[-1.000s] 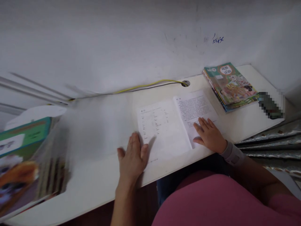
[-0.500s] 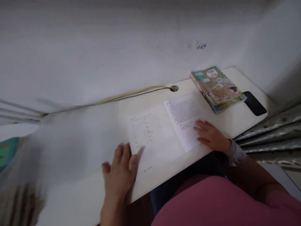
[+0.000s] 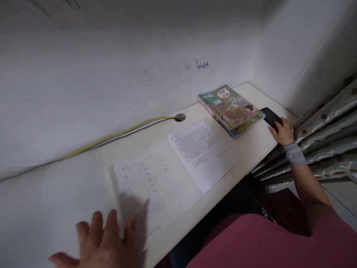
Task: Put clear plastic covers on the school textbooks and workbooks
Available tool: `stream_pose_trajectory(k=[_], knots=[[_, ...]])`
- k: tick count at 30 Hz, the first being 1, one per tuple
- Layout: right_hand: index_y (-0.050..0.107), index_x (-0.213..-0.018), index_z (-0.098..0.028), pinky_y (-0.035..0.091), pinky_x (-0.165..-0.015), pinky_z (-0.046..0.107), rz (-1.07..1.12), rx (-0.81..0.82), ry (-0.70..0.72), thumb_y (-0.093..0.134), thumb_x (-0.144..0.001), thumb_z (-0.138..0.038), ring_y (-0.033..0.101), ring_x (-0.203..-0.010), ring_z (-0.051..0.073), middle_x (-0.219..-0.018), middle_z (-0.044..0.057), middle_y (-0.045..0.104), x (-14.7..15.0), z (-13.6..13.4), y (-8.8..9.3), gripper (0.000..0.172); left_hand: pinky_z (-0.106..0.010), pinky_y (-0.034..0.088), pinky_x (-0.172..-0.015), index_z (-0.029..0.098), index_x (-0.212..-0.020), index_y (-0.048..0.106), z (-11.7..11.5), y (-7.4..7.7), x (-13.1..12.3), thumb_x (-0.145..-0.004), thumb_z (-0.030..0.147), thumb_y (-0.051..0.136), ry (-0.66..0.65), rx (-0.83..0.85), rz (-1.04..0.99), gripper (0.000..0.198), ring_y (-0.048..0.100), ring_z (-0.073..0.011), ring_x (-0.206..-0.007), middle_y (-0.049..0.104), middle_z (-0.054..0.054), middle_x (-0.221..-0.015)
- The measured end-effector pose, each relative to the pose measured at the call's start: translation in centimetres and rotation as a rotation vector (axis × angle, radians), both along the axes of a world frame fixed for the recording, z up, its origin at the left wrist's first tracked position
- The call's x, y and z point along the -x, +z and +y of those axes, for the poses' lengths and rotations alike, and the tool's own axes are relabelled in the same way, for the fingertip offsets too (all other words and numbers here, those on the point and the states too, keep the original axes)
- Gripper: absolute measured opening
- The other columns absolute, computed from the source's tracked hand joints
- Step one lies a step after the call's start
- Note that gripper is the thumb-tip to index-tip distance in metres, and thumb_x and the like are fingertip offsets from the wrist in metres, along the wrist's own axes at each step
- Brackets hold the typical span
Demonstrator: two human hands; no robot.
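Note:
An open book (image 3: 192,160) lies flat on the white desk, its left page mostly blank with short printed marks and its right page with dense text. My left hand (image 3: 102,242) is by the book's lower left corner, fingers spread and holding nothing; its shadow falls on the left page. At the right end of the desk lies a black smartphone (image 3: 270,116). My right hand (image 3: 283,132), with a grey band at the wrist, has its thumb and fingers around the phone's near end. The palm side of that hand is hidden.
A stack of colourful textbooks (image 3: 232,108) sits between the open book and the phone. Yellow and black cables (image 3: 134,128) run along the wall into a round desk hole (image 3: 180,117). Patterned curtains (image 3: 326,137) hang close on the right. Blue writing (image 3: 202,66) marks the wall.
My right hand has left the book's right page and moved right onto the phone. My left hand has come away from the left page's edge. The view has turned rightward.

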State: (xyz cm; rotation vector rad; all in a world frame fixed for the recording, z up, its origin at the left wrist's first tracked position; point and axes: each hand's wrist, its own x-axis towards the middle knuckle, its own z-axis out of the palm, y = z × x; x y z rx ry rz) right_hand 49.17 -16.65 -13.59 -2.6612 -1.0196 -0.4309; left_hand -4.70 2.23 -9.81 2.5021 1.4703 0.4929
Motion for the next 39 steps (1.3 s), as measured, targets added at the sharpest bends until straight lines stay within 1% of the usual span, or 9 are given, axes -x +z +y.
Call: stream_pose_trajectory(k=[3,6,8,11,15,18,25,31,39], knots=[[0.065,-0.109,-0.013,0.034,-0.100,0.059,-0.008,-0.142,0.119,0.042,-0.089,-0.047,0.042,-0.128,0.036,-0.135,0.022,0.049,2.4,1.5,1.0,0.046,-0.064,0.023,-0.111,0.047,-0.146,0.014,-1.6,0.9,-1.8,-0.092,0.039,0.038,0.028,-0.194,-0.133,0.060,0.021,-0.0326,-0.141,0.015,0.012,-0.156],[0.062,-0.113,-0.017,0.041,-0.101,0.047,0.034,-0.256,0.415,0.036,-0.094,-0.039,0.050,-0.123,0.025,-0.127,0.016,0.058,8.1,4.0,2.1,0.039,-0.052,0.037,-0.109,0.037,-0.147,0.023,-2.6,0.0,-3.8,-0.093,0.040,0.037,-0.102,-0.114,-0.203,0.056,0.028,-0.0288,-0.140,0.025,0.004,-0.155],[0.060,-0.117,-0.018,0.039,-0.104,0.043,0.086,-0.165,0.646,0.034,-0.096,-0.034,0.050,-0.123,0.021,-0.125,0.012,0.060,13.4,6.3,2.5,0.038,-0.052,0.035,-0.109,0.027,-0.148,0.025,-2.5,-1.2,-4.7,-0.093,0.045,0.036,-0.121,-0.004,-0.172,0.060,0.026,-0.0299,-0.141,0.027,-0.004,-0.155],[0.056,-0.125,-0.015,0.034,-0.109,0.042,0.087,0.032,0.937,0.038,-0.095,-0.035,0.042,-0.131,0.022,-0.138,0.013,0.051,21.2,9.3,2.4,0.040,-0.062,0.023,-0.110,0.010,-0.147,0.025,-1.5,-2.9,-4.5,-0.091,0.052,0.036,0.011,0.099,-0.071,0.071,0.017,-0.0375,-0.142,0.024,-0.020,-0.153],[0.051,-0.130,-0.010,0.031,-0.110,0.044,0.063,0.155,1.056,0.049,-0.091,-0.039,0.036,-0.135,0.027,-0.143,0.017,0.044,27.0,11.4,1.9,0.048,-0.058,0.024,-0.111,0.003,-0.146,0.023,-0.3,-3.7,-1.7,-0.088,0.056,0.038,0.168,0.170,-0.120,0.079,0.018,-0.0370,-0.142,0.024,-0.026,-0.151],[0.048,-0.134,-0.013,0.030,-0.109,0.050,0.059,0.192,1.009,0.051,-0.090,-0.044,0.036,-0.135,0.032,-0.144,0.020,0.041,27.7,12.1,1.6,0.055,-0.052,0.028,-0.112,0.009,-0.148,0.022,-0.5,-3.6,-0.2,-0.091,0.052,0.035,0.169,0.202,-0.178,0.072,0.026,-0.0320,-0.140,0.027,-0.021,-0.151],[0.041,-0.141,-0.012,0.029,-0.106,0.056,0.036,0.265,0.931,0.045,-0.086,-0.060,0.032,-0.135,0.040,-0.146,0.025,0.036,26.5,11.9,1.1,0.073,-0.055,0.031,-0.109,0.009,-0.148,0.022,-0.9,-3.6,-0.1,-0.091,0.049,0.036,0.146,0.216,-0.164,0.071,0.030,-0.0349,-0.138,0.029,-0.021,-0.151],[0.040,-0.141,-0.012,0.023,-0.110,0.056,0.030,0.297,0.952,0.038,-0.094,-0.049,0.032,-0.137,0.033,-0.148,0.020,0.035,24.8,11.4,0.8,0.060,-0.053,0.032,-0.109,0.008,-0.147,0.024,-0.4,-5.2,0.6,-0.093,0.049,0.034,0.070,0.081,-0.173,0.069,0.031,-0.0337,-0.138,0.035,-0.021,-0.148],[0.041,-0.140,-0.009,0.021,-0.109,0.057,0.008,0.306,0.929,0.039,-0.093,-0.049,0.032,-0.137,0.033,-0.148,0.021,0.034,24.5,11.4,0.6,0.061,-0.055,0.032,-0.109,0.011,-0.147,0.026,-0.3,-6.0,0.9,-0.095,0.047,0.033,0.014,0.001,-0.201,0.064,0.030,-0.0337,-0.138,0.035,-0.020,-0.148]])
